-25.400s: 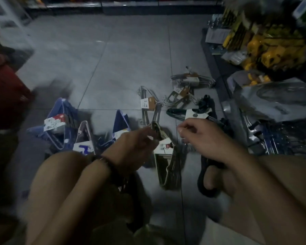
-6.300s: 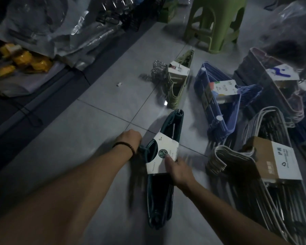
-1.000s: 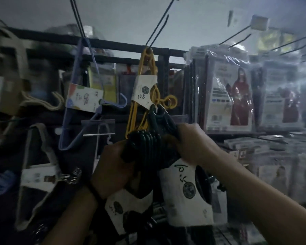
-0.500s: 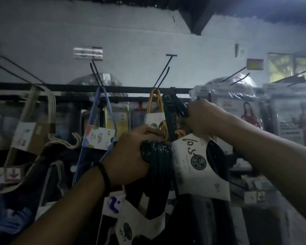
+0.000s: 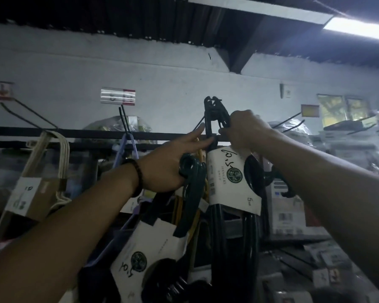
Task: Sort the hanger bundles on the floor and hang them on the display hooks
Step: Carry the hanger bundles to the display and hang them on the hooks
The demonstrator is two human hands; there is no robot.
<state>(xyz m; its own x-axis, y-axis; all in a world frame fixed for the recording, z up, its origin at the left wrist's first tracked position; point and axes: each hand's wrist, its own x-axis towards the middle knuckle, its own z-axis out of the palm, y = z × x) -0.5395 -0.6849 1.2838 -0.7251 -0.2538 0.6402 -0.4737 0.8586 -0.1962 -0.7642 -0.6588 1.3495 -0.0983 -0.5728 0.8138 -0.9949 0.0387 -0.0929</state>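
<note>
Head view: right hand point(image 5: 244, 130) fingers pinching dark hanger bundle point(image 5: 232, 226), long axis vertical, hooks up; left hand point(image 5: 171, 165) fingers clutching second bundle point(image 5: 162, 248).

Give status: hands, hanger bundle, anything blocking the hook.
Right hand gripping raised dark green bundle by its hooks. Left hand holding second green bundle, fingers steadying the first. Yellow hangers crowd behind.

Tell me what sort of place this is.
Probably a small household-goods shop or its stockroom. Long wire display hooks jut from a rail with price tags above, labelled hanger bundles hang there, and plastic-wrapped packaged goods fill the shelves.
</note>
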